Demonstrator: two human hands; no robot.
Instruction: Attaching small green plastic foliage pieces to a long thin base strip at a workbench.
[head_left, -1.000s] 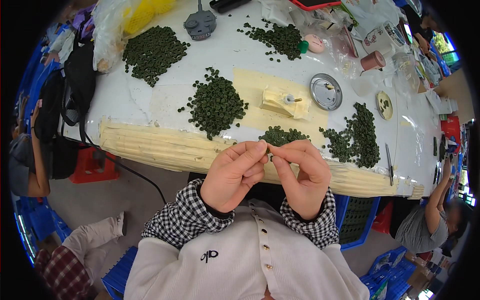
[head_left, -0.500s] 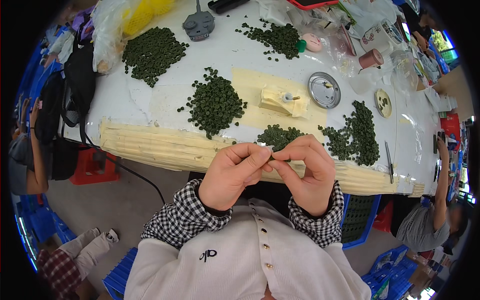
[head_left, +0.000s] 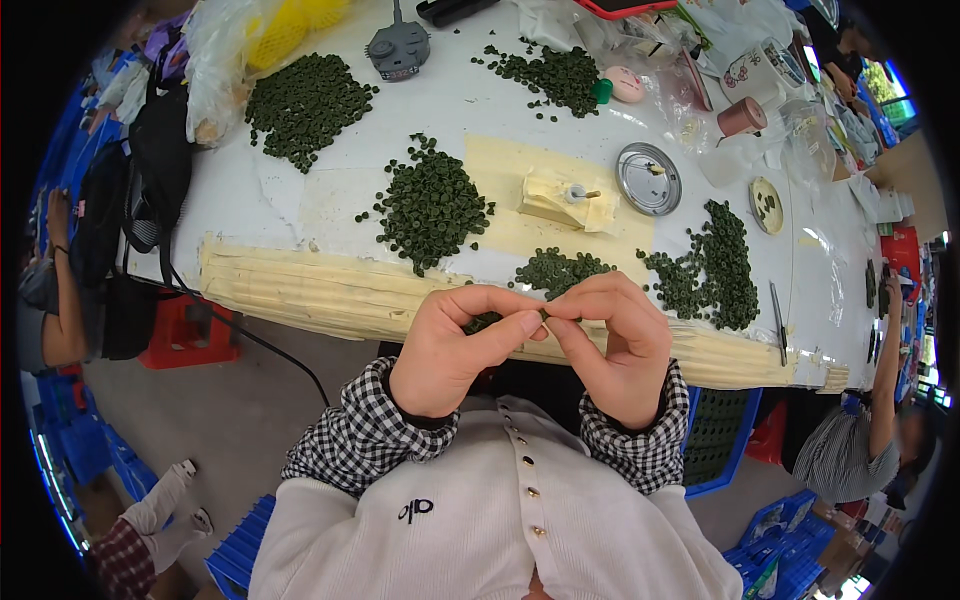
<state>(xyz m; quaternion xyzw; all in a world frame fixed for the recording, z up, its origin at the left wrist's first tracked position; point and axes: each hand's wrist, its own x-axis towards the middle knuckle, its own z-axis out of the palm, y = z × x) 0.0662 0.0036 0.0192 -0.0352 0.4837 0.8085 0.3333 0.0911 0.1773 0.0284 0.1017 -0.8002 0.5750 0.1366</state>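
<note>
My left hand (head_left: 445, 348) and my right hand (head_left: 622, 345) meet at the table's near edge, fingertips together. Both pinch a small dark green round piece (head_left: 544, 316), mostly covered by the fingers. More dark green pieces (head_left: 482, 322) show in the gap between my left thumb and forefinger; whether they lie in the palm cannot be made out. Just beyond the hands lies a small heap of green round pieces (head_left: 558, 270). A larger heap (head_left: 430, 210) is to the left, and another heap (head_left: 725, 265) to the right.
A tape-wrapped block (head_left: 545, 208) with a small upright pin stands mid-table, beside a round metal lid (head_left: 648, 180). Tweezers (head_left: 778, 322) lie at the right. Farther back are a grey model turret (head_left: 398, 50), a pink thread spool (head_left: 742, 118) and two more green heaps. People work on both sides.
My left hand has shifted slightly left and its thumb has straightened, opening a gap where green pieces show. My right hand has barely moved.
</note>
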